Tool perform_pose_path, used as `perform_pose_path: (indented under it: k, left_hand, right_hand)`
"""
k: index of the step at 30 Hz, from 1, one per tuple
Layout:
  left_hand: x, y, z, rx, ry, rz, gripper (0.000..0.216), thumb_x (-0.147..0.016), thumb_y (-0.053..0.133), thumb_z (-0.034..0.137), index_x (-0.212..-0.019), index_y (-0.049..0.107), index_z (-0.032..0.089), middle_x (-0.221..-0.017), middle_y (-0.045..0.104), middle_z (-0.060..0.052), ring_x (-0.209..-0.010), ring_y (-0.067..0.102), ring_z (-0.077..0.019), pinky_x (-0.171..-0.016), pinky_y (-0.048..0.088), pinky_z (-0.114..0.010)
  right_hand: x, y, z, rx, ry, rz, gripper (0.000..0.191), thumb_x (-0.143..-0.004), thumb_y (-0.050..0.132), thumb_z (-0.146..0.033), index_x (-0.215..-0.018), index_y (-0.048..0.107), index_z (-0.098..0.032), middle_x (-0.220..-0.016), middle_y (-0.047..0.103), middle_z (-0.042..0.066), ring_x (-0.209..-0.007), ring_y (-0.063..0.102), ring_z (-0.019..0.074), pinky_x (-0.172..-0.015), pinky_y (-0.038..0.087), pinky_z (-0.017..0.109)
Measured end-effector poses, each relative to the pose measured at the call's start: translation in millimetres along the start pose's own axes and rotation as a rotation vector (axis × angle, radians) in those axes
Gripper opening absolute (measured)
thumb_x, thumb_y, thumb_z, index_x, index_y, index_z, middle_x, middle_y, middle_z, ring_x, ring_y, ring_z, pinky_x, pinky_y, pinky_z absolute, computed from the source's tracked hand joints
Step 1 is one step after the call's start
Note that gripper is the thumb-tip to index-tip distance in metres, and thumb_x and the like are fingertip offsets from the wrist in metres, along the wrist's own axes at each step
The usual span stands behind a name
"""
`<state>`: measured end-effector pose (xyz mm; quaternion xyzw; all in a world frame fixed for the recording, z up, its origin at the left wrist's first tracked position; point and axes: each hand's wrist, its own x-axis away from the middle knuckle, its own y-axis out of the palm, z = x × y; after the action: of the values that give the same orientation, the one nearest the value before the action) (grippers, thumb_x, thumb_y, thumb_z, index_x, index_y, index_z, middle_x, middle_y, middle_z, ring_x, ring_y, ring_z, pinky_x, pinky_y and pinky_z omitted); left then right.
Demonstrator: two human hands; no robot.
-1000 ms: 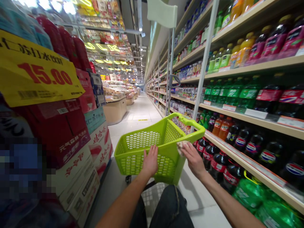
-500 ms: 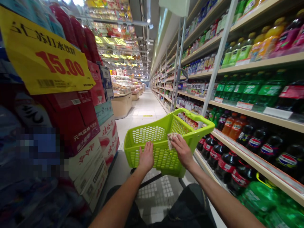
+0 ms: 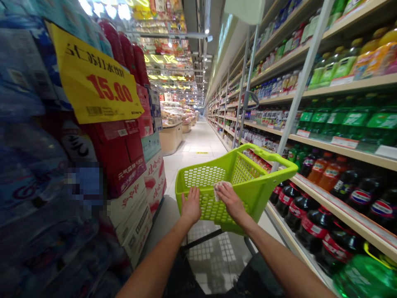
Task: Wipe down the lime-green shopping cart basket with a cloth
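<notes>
Cloth [image 3: 216, 191] against green cart [image 3: 262, 194]

Cart stands on tiled floor [image 3: 214, 145], between stacked cartons [image 3: 156, 178] and shelves of bottled drinks [image 3: 350, 155]. Right hand [image 3: 231, 202]: fingers closed on the cloth, holding it at the near rim. Left hand [image 3: 191, 205]: open, fingers outstretched, resting at the same rim, left of the cloth.

Lime green colours the whole shopping cart [image 3: 266, 186], its side patterned with rows of small holes; the cloth [image 3: 216, 189] on it is off-white. Round the cart, at 10 o'clock, the price sign [image 3: 99, 82] is yellow with red numerals, at 9 the carton [image 3: 124, 151] deep red. Bottles [image 3: 353, 119] at 2 are green. At 6, a shadowy grid checks the pale floor [image 3: 214, 263].
</notes>
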<state>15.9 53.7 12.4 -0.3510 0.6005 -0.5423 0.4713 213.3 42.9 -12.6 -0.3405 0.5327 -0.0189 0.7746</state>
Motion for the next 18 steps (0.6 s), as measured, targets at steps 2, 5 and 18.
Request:
perform_pose_path:
  k: [2,5,18]
  left_hand:
    - [2,-1,-4,0.014,0.037,-0.019,0.073,-0.066,0.041,0.012,-0.136,0.020,0.011,-0.145,0.017,-0.010,-0.133,0.013,-0.0238,-0.105,0.014,-0.051]
    - [5,-2,-14,0.041,0.107,-0.016,0.073,-0.066,0.042,0.014,-0.136,0.021,0.011,-0.145,0.017,-0.009,-0.133,0.013,-0.0228,-0.106,0.011,-0.051]
    - [11,6,7,1.599,-0.343,-0.043,0.025,-0.065,0.047,0.015,-0.087,0.057,0.015,-0.082,0.065,-0.004,-0.079,0.060,-0.0162,-0.072,0.048,-0.029]
  right_hand:
    - [17,13,-6,0.000,-0.062,-0.024,0.033,-0.085,0.037,-0.008,-0.105,0.061,-0.017,-0.114,0.060,0.008,-0.126,0.033,0.0186,-0.096,0.042,0.042]
    - [31,19,-17,-0.047,-0.121,-0.071,0.031,-0.084,0.039,-0.007,-0.101,0.063,-0.018,-0.111,0.061,0.008,-0.122,0.039,0.0195,-0.091,0.046,0.040]
    - [-45,-13,-68,-0.457,0.310,0.089,0.038,-0.080,0.036,-0.008,-0.110,0.056,-0.019,-0.121,0.053,0.010,-0.115,0.047,0.0175,-0.095,0.042,0.036]
